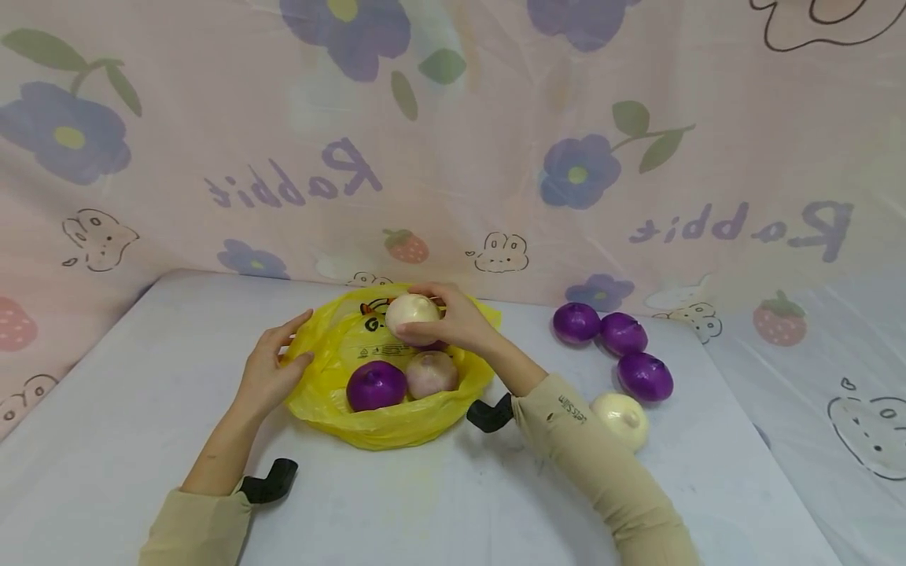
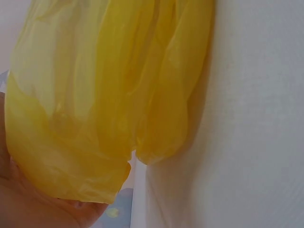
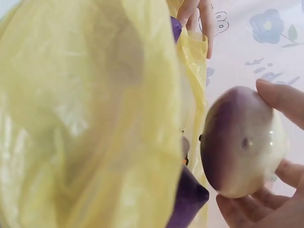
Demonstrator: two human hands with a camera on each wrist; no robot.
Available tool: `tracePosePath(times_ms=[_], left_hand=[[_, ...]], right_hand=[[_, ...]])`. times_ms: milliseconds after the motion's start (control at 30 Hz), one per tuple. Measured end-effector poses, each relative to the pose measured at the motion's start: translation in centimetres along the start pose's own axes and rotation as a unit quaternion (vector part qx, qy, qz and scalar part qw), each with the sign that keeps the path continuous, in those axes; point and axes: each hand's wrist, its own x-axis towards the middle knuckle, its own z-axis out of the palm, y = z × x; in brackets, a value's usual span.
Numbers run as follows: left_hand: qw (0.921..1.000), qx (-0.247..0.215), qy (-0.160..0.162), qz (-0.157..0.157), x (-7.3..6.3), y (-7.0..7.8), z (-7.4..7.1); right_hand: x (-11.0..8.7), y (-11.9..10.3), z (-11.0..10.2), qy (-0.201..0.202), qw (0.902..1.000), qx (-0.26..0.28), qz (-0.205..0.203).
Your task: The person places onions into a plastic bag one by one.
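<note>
A yellow plastic bag (image 1: 333, 424) lies spread wide on the table, its mouth facing up. My left hand (image 1: 272, 369) holds the bag's left rim, thumb toward the near side; in the left wrist view the yellow film covers part of that hand. Over the bag's mouth, my right hand (image 1: 453, 318) grips a pale onion (image 1: 413, 316) between thumb and fingers. Seen from the right wrist, this onion (image 3: 244, 142) is cream with a purple side. Inside the bag are a glossy purple onion (image 1: 377, 385) and a pale pinkish onion (image 1: 432, 373).
To the right of the bag sit several more onions: purple ones (image 1: 623, 334) in a row, and a cream onion (image 1: 621, 420) partly behind the right sleeve (image 1: 587, 448). A printed curtain (image 1: 453, 173) hangs at the back of the white table (image 1: 396, 503).
</note>
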Motion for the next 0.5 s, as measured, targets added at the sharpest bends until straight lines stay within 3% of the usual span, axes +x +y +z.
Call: tracePosePath(times_ms=[500], left_hand=[[1.0000,0.001,0.001,0.003,0.0,-0.2,0.1]], right_hand=[[2.1,-0.6,1.4,-0.054,0.9955,-0.078,-0.007]])
